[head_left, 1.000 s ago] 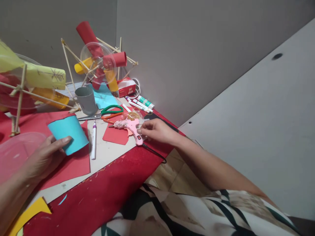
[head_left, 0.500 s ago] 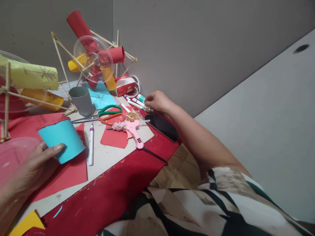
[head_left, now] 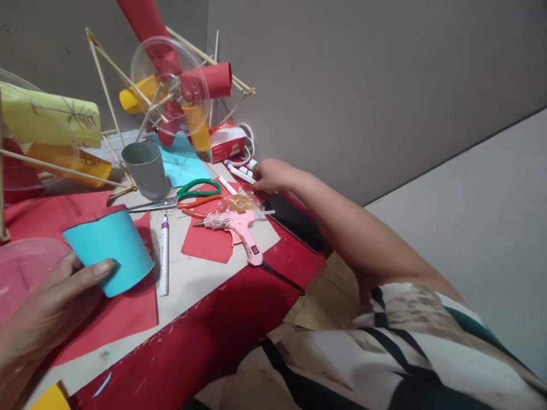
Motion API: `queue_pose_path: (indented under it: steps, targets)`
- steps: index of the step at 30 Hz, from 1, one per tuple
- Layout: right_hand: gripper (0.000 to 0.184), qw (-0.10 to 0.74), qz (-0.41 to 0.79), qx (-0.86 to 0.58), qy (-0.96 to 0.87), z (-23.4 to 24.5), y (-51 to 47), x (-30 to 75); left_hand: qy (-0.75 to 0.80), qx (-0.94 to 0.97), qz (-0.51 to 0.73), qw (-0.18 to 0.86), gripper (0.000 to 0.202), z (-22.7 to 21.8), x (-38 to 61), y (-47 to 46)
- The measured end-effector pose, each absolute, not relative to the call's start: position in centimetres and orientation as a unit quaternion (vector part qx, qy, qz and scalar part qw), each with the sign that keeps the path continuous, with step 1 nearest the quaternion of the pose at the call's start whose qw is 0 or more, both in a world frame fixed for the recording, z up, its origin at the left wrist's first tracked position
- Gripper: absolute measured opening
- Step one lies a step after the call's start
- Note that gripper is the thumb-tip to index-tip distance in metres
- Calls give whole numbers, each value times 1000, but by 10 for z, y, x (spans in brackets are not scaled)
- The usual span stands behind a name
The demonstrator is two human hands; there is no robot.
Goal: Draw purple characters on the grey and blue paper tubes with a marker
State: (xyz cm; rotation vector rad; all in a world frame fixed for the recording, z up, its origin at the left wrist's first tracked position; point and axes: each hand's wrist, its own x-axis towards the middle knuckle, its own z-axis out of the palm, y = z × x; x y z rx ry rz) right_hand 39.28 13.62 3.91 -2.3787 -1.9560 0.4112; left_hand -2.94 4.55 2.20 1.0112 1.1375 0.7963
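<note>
My left hand (head_left: 51, 310) holds a rolled tube of light blue paper (head_left: 109, 247) against a red paper sheet (head_left: 115, 307), thumb pressed on its side. My right hand (head_left: 271, 175) reaches far across the table to a cluster of markers and glue tubes (head_left: 239, 171) by the wall; its fingers are curled down among them and I cannot make out what they hold. A pink glue gun (head_left: 239, 226) lies on a red paper piece between the hands, its black cord trailing over the red cloth.
Green-handled scissors (head_left: 192, 191), orange-handled pliers, a white marker (head_left: 164, 253) and a grey cup (head_left: 146, 169) lie on the cardboard mat. A black phone (head_left: 299, 219) lies by my right forearm. Two stick-and-paper-roll wheels (head_left: 175, 85) stand behind; a pink plastic lid (head_left: 21, 273) is at left.
My right hand left the glue gun, moved to the markers by the wall, and now has dropped onto them. The left hand keeps the blue roll.
</note>
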Motion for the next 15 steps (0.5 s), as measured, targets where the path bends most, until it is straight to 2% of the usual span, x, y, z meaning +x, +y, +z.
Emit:
queue_pose_path:
  steps: [4, 8, 10, 13, 15]
  targets:
    - [4, 121, 177, -749, -627, 49, 128, 405, 521, 416, 366, 649, 38, 31, -22, 38]
    - [17, 362, 310, -670, -569, 55, 115, 418, 539, 418, 360, 637, 39, 39, -17, 33]
    - [29, 451, 396, -600, -528, 55, 107, 420, 552, 417, 353, 630, 40, 39, -17, 34]
    - [39, 472, 465, -552, -507, 53, 93, 415, 545, 418, 350, 637, 38, 38, -17, 36]
    - [39, 475, 485, -543, -494, 52, 83, 407, 534, 426, 348, 642, 36, 38, -17, 36]
